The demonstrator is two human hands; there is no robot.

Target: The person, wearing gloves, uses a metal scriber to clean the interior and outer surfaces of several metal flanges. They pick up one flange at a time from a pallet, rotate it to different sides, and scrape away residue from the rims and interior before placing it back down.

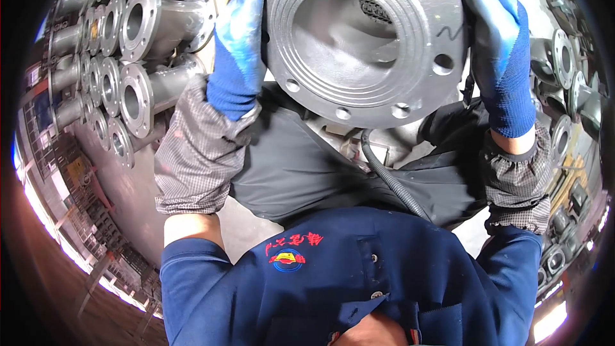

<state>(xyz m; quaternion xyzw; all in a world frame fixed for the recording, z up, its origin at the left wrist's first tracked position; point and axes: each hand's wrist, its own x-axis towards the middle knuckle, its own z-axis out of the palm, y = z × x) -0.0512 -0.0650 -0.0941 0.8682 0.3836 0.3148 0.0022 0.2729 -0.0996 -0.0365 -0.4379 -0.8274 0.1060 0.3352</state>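
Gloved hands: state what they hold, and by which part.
The left hand and right hand hold a grey flanged pipe fitting between them, by opposite sides of its large flange.

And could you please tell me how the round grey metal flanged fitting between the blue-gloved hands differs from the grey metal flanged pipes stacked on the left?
The fitting has the left hand and right hand at its sides; the pipes lie stacked. The fitting's round end faces the camera, while the pipes' ends face sideways. Both are grey metal with round flanges pierced by holes.
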